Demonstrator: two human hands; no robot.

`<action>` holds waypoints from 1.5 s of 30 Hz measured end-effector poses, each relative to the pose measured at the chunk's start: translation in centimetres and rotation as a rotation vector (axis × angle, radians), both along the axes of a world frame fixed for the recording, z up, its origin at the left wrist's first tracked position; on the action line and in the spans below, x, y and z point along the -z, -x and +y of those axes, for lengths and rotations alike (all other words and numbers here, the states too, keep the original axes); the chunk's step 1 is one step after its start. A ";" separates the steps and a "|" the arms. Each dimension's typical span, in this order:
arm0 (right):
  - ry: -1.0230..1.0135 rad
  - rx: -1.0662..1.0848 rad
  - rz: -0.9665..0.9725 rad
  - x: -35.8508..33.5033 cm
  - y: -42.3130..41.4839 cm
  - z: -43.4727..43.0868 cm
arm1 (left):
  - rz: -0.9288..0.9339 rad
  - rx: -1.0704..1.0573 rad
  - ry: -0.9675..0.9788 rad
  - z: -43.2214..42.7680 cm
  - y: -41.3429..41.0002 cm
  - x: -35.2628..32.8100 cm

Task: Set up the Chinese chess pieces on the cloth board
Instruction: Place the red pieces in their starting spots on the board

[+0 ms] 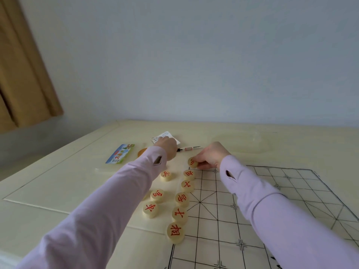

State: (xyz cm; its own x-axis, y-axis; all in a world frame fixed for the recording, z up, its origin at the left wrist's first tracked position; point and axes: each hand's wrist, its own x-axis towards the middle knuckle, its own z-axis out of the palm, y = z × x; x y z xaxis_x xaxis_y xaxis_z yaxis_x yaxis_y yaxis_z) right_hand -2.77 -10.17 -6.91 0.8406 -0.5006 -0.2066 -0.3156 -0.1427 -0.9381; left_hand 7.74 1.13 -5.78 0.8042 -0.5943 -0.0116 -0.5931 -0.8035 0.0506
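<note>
1. A tan curtain (23,74) hangs at the far left, beside the pale bench (58,181) where a Chinese chess set is being laid out.
2. A colourful packet (120,153) lies on the bench's far-left part, off the playing area.
3. The left hand (167,148), in a lilac sleeve, reaches far across to a white card (167,135) and a pen (189,148). Its fingers are hidden behind its back, so its grip cannot be told.
4. Three loose pieces (157,195) with red characters sit face up just left of the board, probably waiting their turn.
5. A row of pieces (182,199), five discs running near to far, lines the board's left edge, evidently one side's back rank taking shape.
6. At the far end of that row, the right hand (210,155) pinches the held piece (192,162) between thumb and fingertips, tilted on edge. It looks about to be set down as the next in line.
7. The cloth board (272,210) spreads to the right, its grid bare of pieces wherever it shows. By that measure the set-up is at an early stage.
</note>
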 end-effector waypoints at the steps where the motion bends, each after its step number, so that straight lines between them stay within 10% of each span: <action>1: 0.009 -0.001 0.008 0.0 -0.1 0.1 | 0.005 0.005 0.007 0.1 0.1 0.0; 23: 0.150 0.087 0.052 0.9 -1.1 1.1 | 0.010 0.108 0.159 2.4 1.9 -0.6; 31: 0.122 0.081 0.048 0.5 -0.2 1.7 | 0.281 0.191 0.248 2.8 3.2 -0.9; 45: 0.194 0.125 -0.032 -0.5 1.0 2.0 | 0.118 0.157 0.241 3.5 3.7 -1.7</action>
